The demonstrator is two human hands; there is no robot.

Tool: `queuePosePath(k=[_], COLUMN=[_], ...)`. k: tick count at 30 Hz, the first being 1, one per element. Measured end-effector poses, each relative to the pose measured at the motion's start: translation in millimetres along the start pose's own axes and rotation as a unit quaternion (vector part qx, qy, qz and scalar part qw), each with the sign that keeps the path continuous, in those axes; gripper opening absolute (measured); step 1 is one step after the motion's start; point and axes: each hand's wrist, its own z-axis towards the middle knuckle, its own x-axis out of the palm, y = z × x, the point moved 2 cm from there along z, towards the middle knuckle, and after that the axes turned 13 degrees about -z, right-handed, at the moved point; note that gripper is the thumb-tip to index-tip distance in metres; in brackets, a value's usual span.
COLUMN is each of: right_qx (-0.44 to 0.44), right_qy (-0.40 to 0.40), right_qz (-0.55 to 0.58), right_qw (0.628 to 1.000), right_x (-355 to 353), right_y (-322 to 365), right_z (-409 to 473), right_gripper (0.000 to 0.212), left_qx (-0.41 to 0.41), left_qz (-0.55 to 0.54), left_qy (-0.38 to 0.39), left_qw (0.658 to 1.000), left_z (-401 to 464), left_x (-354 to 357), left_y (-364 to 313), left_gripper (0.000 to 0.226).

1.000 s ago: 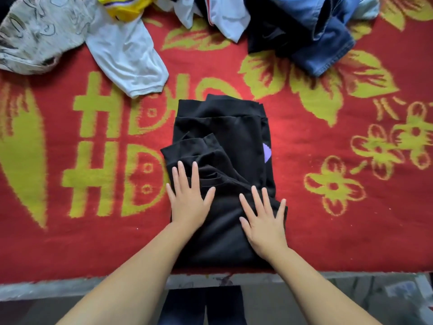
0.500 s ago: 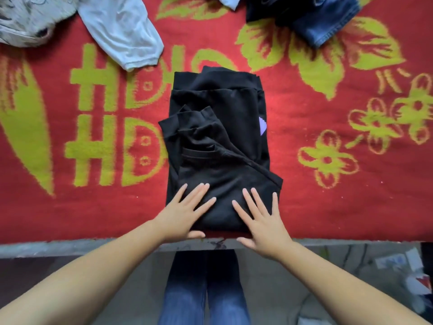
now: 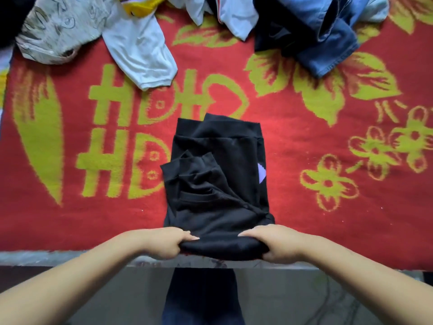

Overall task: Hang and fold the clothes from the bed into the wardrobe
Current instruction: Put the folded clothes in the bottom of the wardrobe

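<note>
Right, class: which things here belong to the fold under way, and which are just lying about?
In use:
black garment
left hand, gripping its near edge
right hand, gripping its near edge

Lying about:
white shirt
grey printed top
jeans
yellow garment

The folded garment (image 3: 218,184) lies on the blanket (image 3: 304,207) in the middle, at the near edge of the bed, directly in front of me. My left hand (image 3: 161,241) holds its near left corner and my right hand (image 3: 271,242) holds its near right corner. Behind it, at the far side, lies a shirt (image 3: 140,55) to the left and jeans (image 3: 328,43) to the right. Between them lies more clothing (image 3: 234,17). Below the bed edge, my legs (image 3: 201,296) stand between my arms.
</note>
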Motion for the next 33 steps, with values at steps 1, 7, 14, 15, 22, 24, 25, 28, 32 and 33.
queuePosePath(k=[1, 7, 14, 15, 22, 24, 25, 28, 32, 33], right_qx=[-0.005, 0.077, 0.357, 0.375, 0.394, 0.391, 0.402, 0.457, 0.362, 0.303], right_qy=[0.020, -0.143, -0.414, -0.427, -0.439, -0.407, -0.394, -0.409, -0.498, -0.492], right_qz=[0.044, 0.313, 0.494, 0.501, 0.412, 0.408, 0.401, 0.333, 0.072, 0.005], right_qw=[0.999, 0.936, 0.676, 0.652, 0.694, 0.717, 0.723, 0.717, 0.784, 0.816], right_x=[-19, -119, -92, -83, -72, -76, -75, -74, -85, -84], right_y=[-5, -84, -102, -92, -80, -89, -92, -93, -54, -38], right_z=[-5, 21, 87, 87, 101, 111, 114, 109, 100, 110], right_gripper=[0.062, 0.050, 0.060, 0.065, 0.041, 0.034, 0.035, 0.046, 0.060, 0.059], left_qx=[0.005, 0.062, 0.017, 0.007, 0.009, -0.043, -0.074, -0.111, 0.054, 0.094], left_qz=[-0.044, -0.237, -0.482, -0.491, -0.395, -0.367, -0.360, -0.371, -0.130, -0.046], left_qy=[0.021, -0.198, -0.570, -0.578, -0.633, -0.645, -0.637, -0.635, -0.706, -0.673], left_qw=[0.999, 0.949, 0.666, 0.652, 0.665, 0.669, 0.678, 0.669, 0.694, 0.732], left_z=[-12, -22, 61, 62, 74, 82, 85, 84, 70, 77], left_x=[-21, -170, -176, -159, -138, -139, -136, -135, -135, -126], left_y=[-7, -4, 10, 6, 15, 22, 24, 28, -11, -28], left_gripper=[0.055, 0.011, 0.026, 0.026, 0.027, 0.033, 0.034, 0.036, 0.056, 0.058])
